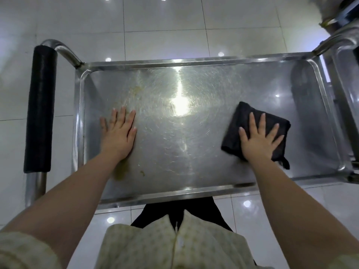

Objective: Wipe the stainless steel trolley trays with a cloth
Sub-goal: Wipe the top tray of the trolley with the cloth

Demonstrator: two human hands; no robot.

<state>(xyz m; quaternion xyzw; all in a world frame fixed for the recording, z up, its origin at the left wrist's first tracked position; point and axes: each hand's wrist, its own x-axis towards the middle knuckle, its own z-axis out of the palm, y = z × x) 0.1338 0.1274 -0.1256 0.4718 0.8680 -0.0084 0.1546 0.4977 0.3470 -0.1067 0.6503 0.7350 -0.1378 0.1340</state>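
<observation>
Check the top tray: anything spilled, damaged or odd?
Yes: yellowish residue on the tray, one smear beside the wrist of the left hand, a fainter one beyond its fingertips. The black cloth under the right hand sits to the right, apart from both. No dents visible.

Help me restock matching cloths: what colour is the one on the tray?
The cloth is black; the head view shows it best.
</observation>
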